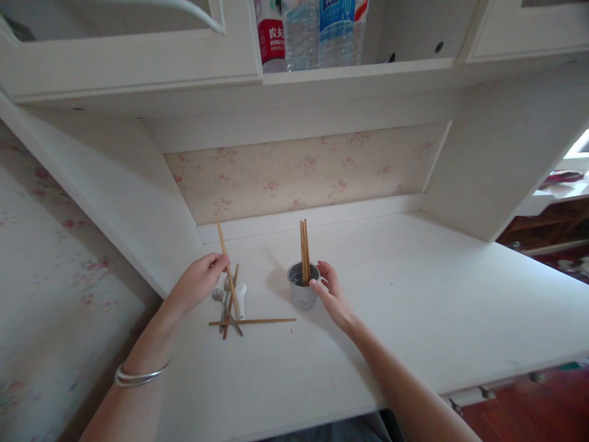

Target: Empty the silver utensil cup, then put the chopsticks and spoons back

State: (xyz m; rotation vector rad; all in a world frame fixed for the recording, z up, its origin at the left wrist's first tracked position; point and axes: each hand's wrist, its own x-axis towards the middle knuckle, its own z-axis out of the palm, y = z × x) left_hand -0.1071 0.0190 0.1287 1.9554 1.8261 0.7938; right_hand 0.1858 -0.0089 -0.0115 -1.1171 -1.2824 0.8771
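Observation:
My left hand (199, 281) pinches a wooden chopstick (221, 236) near its middle. The stick slants over a small pile, its lower end reaching down among the utensils. In that pile lie metal spoons (218, 294), a white spoon (242, 294) and more chopsticks, one chopstick (271, 320) pointing right across the table. To the right, a grey utensil cup (304, 300) with small holes stands upright, several chopsticks (305, 248) inside it. My right hand (337, 302) grips the cup's right side, thumb at the front of the rim and fingers behind.
The white tabletop (414, 294) sits in a hutch with side panels. Overhead, a shelf (350, 73) holds water bottles (301, 37), and a cabinet door (138, 64) is at upper left. Drawer knobs (486, 391) line the front edge at right.

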